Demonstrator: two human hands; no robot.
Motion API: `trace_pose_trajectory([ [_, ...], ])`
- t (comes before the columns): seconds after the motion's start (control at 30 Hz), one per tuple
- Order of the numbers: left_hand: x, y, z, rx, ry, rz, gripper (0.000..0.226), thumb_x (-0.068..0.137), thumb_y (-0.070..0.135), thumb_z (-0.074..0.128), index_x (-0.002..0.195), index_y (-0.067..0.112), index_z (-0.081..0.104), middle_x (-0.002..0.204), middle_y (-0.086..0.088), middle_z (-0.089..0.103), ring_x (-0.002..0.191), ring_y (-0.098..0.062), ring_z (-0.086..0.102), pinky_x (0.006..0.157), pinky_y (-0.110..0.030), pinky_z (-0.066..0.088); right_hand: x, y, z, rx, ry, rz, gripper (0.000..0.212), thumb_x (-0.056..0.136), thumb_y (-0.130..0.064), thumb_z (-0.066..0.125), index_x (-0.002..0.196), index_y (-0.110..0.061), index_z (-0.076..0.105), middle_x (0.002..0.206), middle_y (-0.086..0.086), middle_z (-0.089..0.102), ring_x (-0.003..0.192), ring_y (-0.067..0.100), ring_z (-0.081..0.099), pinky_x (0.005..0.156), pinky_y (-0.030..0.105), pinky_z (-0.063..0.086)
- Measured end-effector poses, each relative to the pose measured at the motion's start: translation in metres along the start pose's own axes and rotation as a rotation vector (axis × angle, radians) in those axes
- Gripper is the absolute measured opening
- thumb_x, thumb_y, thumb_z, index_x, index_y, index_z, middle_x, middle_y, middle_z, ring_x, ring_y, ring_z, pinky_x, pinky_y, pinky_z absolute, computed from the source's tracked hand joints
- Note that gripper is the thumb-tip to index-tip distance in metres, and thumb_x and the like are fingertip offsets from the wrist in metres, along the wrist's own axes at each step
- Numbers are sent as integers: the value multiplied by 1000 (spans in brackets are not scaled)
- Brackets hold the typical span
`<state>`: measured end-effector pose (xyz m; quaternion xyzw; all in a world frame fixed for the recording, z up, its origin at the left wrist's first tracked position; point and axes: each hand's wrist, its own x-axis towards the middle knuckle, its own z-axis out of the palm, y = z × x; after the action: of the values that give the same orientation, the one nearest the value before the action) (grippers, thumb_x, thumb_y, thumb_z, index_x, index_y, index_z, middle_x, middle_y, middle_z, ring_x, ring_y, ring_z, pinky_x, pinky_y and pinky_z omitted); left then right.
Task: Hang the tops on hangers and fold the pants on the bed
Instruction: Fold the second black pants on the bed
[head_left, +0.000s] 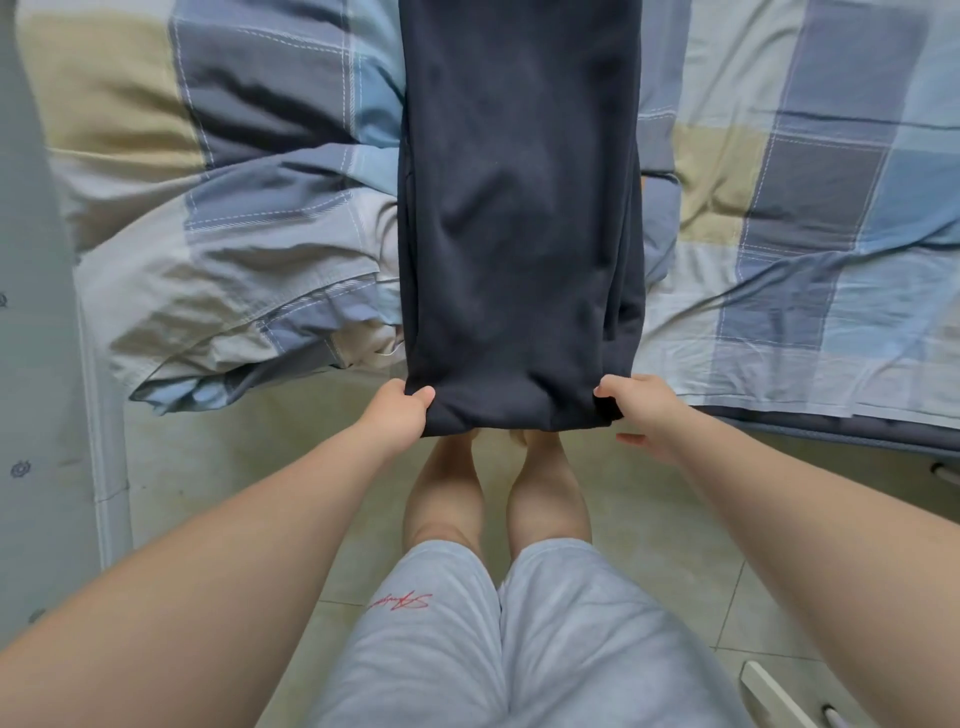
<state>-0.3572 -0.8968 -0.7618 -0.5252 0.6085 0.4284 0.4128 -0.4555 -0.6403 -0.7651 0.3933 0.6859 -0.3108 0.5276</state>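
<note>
Pants (519, 208) position? (A)

Dark pair, laid out lengthwise on the bed (810, 218). The long axis runs straight away from the person. The near end overhangs the bed edge, above the floor (234, 467). The far end is cut off at the top of the view. (B)

Hands? (A)

Each is at a near corner. The left hand (397, 415) has its fingers (423, 395) curled round the left corner, clamped on the cloth. The right hand (639, 410) pinches the right corner with the thumb on top. Its lower fingers are partly hidden, so I can't tell how much cloth they catch. (B)

Which is nearer? (A)

Neither, they're level and symmetric across the width. The whole garment lies forward of both grips. (B)

So the fold goes along the long axis? (A)

My read is yes: carry the near end forward and over toward the far end, both hands together. The bunched duvet (234, 249) touches the left edge of the pants and might snag that side. The right side sits over flatter sheet. (B)
</note>
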Motion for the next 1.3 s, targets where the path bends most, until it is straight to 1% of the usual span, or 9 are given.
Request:
trace_pose_trajectory([
  [0.17,-35,6,-4,-157,23,-54,23,103,27,50,115,8,51,113,-9,61,89,-27,64,93,-45,54,-35,3,-12,391,-75,33,18,88,-11,53,105,-11,60,112,9,64,103,30,63,94,51,55],
  [0.3,-64,19,-15,-461,-47,-132,22,104,21,50,123,10,51,113,-8,67,74,-22,70,72,-36,57,-64,-5,-20,662,-94,6,13,91,-4,52,101,-7,59,110,11,67,94,24,65,88,39,56],
  [0.43,-97,41,-30,-661,-49,-117,19,102,16,52,121,13,53,100,-5,68,70,-20,67,65,-33,53,-100,-28,-31,750,-72,-10,5,91,-7,58,96,-9,58,97,9,67,75,19,63,64,30,52],
  [0.63,-138,100,-55,-750,25,9,15,101,16,52,114,13,57,86,-5,67,57,-16,66,63,-32,54,-151,-87,-59,797,-60,-141,4,92,-9,61,95,-10,60,90,8,68,71,18,62,62,28,52],
  [0.8,-149,170,-88,-774,94,168,17,100,15,44,110,19,57,92,-8,65,48,-13,65,56,-27,53,-177,-157,-81,798,-48,-271,6,93,-11,62,87,-10,59,80,7,62,67,17,57,60,24,52],
  [0.93,-147,229,-116,-805,119,241,30,102,17,35,122,31,53,88,-4,64,67,-17,66,71,-32,57,-180,-217,-93,793,-77,-348,8,92,-13,63,87,-11,59,73,5,59,62,15,57,54,23,51],
  [1.03,-134,269,-135,-857,100,256,34,101,19,34,122,28,60,88,-3,69,71,-15,70,67,-32,55,-171,-264,-98,806,-89,-386,5,92,-14,64,91,-11,60,75,6,61,64,15,59,55,23,53],
  [1.17,-101,313,-144,-856,40,364,35,104,23,35,134,28,53,92,0,77,91,-17,72,70,-32,50,-137,-317,-96,749,-37,-428,20,92,-20,63,110,-12,65,102,7,71,81,18,72,57,27,57],
  [1.3,-43,331,-129,-558,136,525,64,96,40,53,154,32,28,132,0,63,120,-21,59,100,-41,47,-83,-333,-79,396,20,-517,46,93,-33,64,136,-20,52,135,2,58,114,21,58,85,39,50],
])
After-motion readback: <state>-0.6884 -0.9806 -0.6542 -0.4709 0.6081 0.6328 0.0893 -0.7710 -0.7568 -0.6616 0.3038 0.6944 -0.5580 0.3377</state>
